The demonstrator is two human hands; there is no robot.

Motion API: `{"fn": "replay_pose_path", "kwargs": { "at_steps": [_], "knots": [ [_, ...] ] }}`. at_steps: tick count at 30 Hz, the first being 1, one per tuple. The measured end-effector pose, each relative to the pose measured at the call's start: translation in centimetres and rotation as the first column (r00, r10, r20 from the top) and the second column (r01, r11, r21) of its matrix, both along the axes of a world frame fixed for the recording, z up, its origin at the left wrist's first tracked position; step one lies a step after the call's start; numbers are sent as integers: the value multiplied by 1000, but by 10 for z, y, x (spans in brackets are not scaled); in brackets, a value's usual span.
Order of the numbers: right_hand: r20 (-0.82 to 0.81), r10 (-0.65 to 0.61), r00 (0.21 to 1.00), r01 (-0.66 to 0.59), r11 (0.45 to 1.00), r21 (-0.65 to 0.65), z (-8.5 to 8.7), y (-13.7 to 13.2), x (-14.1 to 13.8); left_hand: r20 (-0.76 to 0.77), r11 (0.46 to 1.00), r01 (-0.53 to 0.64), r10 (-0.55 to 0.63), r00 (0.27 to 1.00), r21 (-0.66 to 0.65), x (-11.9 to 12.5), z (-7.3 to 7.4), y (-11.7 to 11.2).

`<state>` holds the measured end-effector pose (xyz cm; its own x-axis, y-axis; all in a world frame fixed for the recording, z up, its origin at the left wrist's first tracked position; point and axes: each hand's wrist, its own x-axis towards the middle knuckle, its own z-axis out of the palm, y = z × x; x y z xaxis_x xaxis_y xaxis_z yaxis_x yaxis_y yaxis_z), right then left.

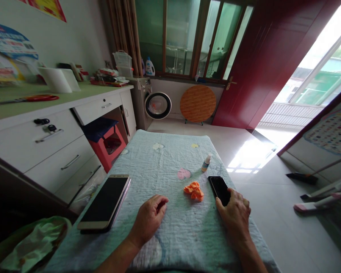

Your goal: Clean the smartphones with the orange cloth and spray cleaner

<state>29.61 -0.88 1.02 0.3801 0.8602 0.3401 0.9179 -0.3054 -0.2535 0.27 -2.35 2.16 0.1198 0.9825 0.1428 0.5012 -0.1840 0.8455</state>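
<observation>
"What's the biggest thing near the hands?"

"A white desk, ahead of the left hand and off to its left. Next, the table under both hands, wearing a pale blue quilted cover. Then a red stool, also beyond the left hand, farther left."

"On the table?"

"A tablet, lying over another flat thing, just left of the left hand."

"And the hands?"

"The left hand rests loosely curled; I see nothing in it. The right hand grips the near end of a black phone, thumb at one edge, fingers at the other. The phone lies on the cover."

"Anything smaller?"

"A crumpled orange cloth, between the hands and slightly ahead. Smallest, a little bottle standing ahead of the right hand, near the phone's far end."
</observation>
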Motion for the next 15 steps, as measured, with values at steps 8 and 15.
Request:
{"fn": "replay_pose_path", "kwargs": {
  "at_steps": [8, 15],
  "knots": [
    [24, 13, 1000, -12, 1000, -24, -2, -2, 0, -32, 999, -13, 14, 999, 32, 2, -1, 0],
    [40, 8, 999, -7, 1000, -17, -3, -3, 0, -53, 999, -5, 8, 999, 49, 2, -3, -1]
  ]
}}
